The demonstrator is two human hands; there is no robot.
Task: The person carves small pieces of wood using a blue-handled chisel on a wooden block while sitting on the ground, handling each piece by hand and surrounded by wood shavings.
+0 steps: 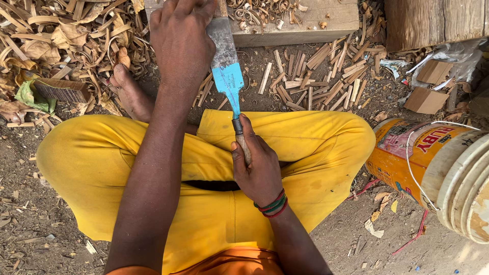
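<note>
I sit cross-legged in yellow trousers (305, 147) on bare ground. My right hand (257, 165) grips the wooden handle of a broad chisel (226, 71), whose blade is grey above and blue towards the handle. The blade points away from me towards a wooden block (305, 23). My left hand (181, 43) reaches forward beside the upper blade, fingers curled at the block's near edge; whatever it holds is hidden. My bare foot (130, 91) shows just left of my left forearm.
Wood shavings and split sticks (316, 84) litter the ground around the block. A yellow plastic bucket (433, 168) lies on its side at the right. A thick timber (433, 20) sits at the top right, cardboard scraps (425, 99) below it.
</note>
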